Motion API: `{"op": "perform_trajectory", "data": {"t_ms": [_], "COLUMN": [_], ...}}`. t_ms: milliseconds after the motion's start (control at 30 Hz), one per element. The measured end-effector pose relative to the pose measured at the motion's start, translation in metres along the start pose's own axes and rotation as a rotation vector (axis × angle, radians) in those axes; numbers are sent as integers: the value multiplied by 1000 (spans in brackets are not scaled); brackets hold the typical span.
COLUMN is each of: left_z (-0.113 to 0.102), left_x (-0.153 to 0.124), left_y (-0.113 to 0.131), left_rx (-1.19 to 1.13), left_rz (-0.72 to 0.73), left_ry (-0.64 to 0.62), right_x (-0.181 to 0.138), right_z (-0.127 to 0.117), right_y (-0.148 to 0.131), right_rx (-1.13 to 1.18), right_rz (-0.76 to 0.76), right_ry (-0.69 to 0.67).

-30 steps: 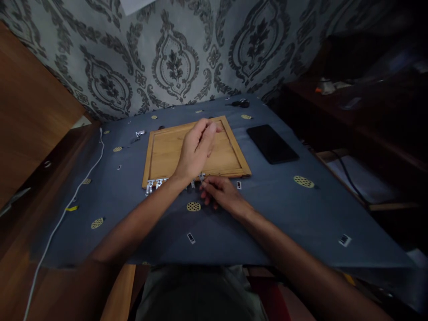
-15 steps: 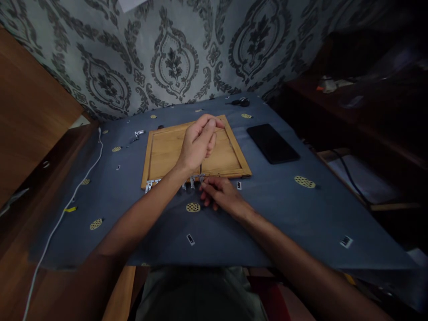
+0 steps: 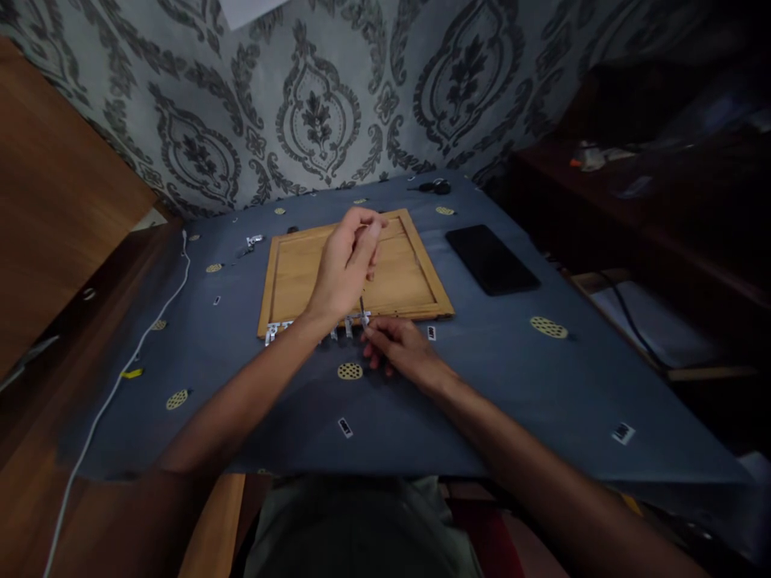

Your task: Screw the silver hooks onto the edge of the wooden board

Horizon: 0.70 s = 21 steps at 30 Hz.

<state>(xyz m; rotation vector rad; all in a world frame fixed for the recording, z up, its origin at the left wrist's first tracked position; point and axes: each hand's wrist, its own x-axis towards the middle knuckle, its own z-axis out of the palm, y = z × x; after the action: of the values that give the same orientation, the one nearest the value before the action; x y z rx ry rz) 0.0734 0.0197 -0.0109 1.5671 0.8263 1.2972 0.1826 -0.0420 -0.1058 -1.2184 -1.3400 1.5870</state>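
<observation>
Through the head camera I have a blue-grey patterned tablecloth, a black slab lying right of the work, and a dark object with a thin end near the back edge. A loose metal piece sits left of the panel, and a white cable with a yellow tag runs down the left side. My main obstruction is the left forearm: it crosses the near edge of the wooden panel and hides the middle of the row of metal brackets. A small dark thing behind the panel is half covered; the shelf on the right is too dark to read. Left hand above the panel, fingers curled together around a thin dark tool; its handle is lost in the fist, only the shaft shows, pointing down to the panel's near edge. Right hand on the near side, thumb and forefinger together on one bracket, directly below the shaft; I cannot see whether the tip touches it. Panel lies flat, beneath the left hand and just beyond the right.
</observation>
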Motion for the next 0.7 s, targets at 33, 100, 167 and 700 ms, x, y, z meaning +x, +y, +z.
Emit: {"op": "perform_trajectory", "data": {"t_ms": [33,100,167,700], "left_z": [2,7,10,3], "left_x": [-2,-5,-5,6], "left_y": [1,1,-1,-4], "left_rx": [-24,-97,-145,-62], "left_rz": [-21,-49,-39,-30], "left_ry": [12,1,-8,7], "right_x": [0,0,1,1], "right_z": [0,0,0,0], "right_y": [0,1,2,1], "right_rx": [1,2,3,-1], "right_rz": [0,-1,-1,15], "right_ry": [-1,-2,-2,9]}}
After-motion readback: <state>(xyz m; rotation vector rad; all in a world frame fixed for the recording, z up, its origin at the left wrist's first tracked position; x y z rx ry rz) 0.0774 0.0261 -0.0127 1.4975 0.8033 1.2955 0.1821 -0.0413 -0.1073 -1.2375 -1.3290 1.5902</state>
